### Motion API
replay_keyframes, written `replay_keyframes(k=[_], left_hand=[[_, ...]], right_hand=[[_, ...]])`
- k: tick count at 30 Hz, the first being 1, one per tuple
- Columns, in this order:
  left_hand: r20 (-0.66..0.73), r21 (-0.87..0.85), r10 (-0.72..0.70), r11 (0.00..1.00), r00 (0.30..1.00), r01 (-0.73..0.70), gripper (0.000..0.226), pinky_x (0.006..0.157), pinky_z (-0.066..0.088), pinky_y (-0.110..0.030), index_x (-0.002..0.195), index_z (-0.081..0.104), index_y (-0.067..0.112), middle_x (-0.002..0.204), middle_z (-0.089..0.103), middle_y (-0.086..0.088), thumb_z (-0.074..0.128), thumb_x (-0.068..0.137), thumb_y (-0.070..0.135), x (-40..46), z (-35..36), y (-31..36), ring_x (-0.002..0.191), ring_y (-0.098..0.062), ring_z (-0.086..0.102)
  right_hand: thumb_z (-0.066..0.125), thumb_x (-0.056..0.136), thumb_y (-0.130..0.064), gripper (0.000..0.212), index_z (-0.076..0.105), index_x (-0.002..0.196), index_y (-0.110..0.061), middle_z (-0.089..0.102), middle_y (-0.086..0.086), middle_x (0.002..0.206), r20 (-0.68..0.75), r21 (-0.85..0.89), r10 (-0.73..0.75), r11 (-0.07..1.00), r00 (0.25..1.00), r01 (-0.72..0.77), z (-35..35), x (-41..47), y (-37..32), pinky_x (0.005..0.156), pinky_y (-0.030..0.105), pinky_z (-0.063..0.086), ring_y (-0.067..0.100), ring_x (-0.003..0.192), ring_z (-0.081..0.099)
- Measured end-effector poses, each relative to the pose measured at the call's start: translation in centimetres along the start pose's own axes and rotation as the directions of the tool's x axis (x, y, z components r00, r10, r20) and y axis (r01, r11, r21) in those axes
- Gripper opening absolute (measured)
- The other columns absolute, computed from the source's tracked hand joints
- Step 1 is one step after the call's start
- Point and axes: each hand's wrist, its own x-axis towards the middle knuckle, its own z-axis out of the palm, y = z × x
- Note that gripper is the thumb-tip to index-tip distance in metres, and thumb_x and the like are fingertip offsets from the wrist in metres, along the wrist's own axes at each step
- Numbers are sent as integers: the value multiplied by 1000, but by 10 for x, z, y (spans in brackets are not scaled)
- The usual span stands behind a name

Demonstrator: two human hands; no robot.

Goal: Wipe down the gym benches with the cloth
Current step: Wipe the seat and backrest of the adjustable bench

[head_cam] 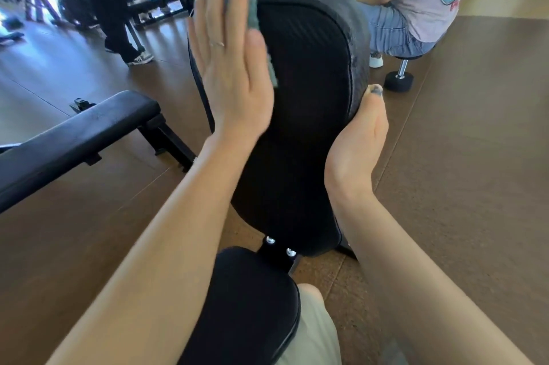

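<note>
A black padded backrest [309,91] of an incline bench stands upright in front of me, with its black seat pad [252,299] below it. My left hand [231,67] is flat, fingers straight, and presses a grey-green cloth [252,11] against the backrest's upper left side. My right hand [362,132] grips the backrest's right edge, thumb in front and fingers hidden behind the pad.
A flat black bench [77,132] stands at the left on the brown floor. A person in a pink shirt and jeans [416,8] sits behind the backrest at the right, beside a dumbbell [399,77]. Someone's dark trouser legs [118,22] and racks stand at the back left.
</note>
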Motion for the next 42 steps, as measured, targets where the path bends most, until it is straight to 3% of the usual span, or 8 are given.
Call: replay_keyframes(k=[4, 8, 13, 19, 29, 36, 40, 42], left_hand=[[-133, -113, -283, 956, 950, 269, 49, 128, 20, -48, 156, 39, 7, 164, 35, -17, 30, 110, 18, -17, 6, -16, 155, -33, 28], [34, -249, -654, 727, 756, 640, 54, 130, 16, -50, 165, 18, 29, 172, 18, 6, 24, 112, 35, -113, 1, -27, 158, -10, 16], [30, -206, -731, 663, 682, 720, 66, 130, 8, -53, 166, 10, 28, 175, 7, 4, 20, 105, 50, -110, 5, -13, 160, -16, 6], [58, -176, -39, 983, 998, 49, 55, 127, 8, -61, 152, 39, -8, 160, 36, -30, 31, 104, 17, -35, 11, 86, 153, -48, 25], [360, 119, -102, 991, 927, 63, 54, 129, -12, -43, 163, -6, 34, 172, -10, 11, 8, 111, 40, -155, -6, 30, 158, -14, -20], [337, -2, 419, 896, 843, -444, 54, 128, -1, -49, 159, 25, 25, 164, 33, -13, 43, 108, 24, -73, -6, 34, 160, -27, 8], [189, 75, -59, 996, 980, 46, 54, 130, -1, -51, 165, 4, 33, 170, 11, -2, 16, 112, 36, -118, 1, 1, 158, -8, -10], [113, 21, -408, 913, 906, 408, 52, 129, 3, -60, 163, 7, 28, 171, 2, 11, 21, 113, 30, -144, 4, -3, 158, -6, -8]], right_hand=[[27, 110, -33, 38, 56, 89, -19, 60, -3, 94, 10, -23, 30, 999, 999, -30, -1, 0, 1, 88, 28, 44, 6, 89, 54], [29, 111, -35, 42, 54, 90, -8, 55, 8, 90, -6, 14, 63, 998, 998, -63, 0, 0, 2, 77, 20, 40, 9, 78, 48], [31, 108, -37, 46, 51, 110, 4, 51, 28, 118, -39, 15, 39, 999, 998, -38, 4, -3, 1, 81, 43, 45, 32, 88, 46], [34, 107, -29, 33, 48, 81, -15, 46, 6, 83, -29, -21, -4, 1000, 1000, 4, 1, 3, -1, 64, 19, 40, 4, 70, 41], [31, 98, -53, 61, 54, 145, -22, 61, -11, 138, 59, -36, 99, 995, 993, -97, -3, -2, 0, 119, 36, 35, 4, 131, 52], [39, 102, -30, 25, 54, 84, -22, 54, -5, 83, 109, 44, 33, 998, 994, -38, -10, 5, 2, 82, 36, 45, 11, 81, 49], [33, 104, -38, 30, 53, 84, -29, 56, -11, 89, 115, 6, 54, 998, 992, -55, -10, 5, 6, 97, 34, 42, 5, 86, 50], [29, 110, -32, 34, 47, 81, -30, 50, -16, 83, 63, -28, 23, 999, 998, -21, -9, 1, 7, 88, 28, 40, -2, 76, 45]])
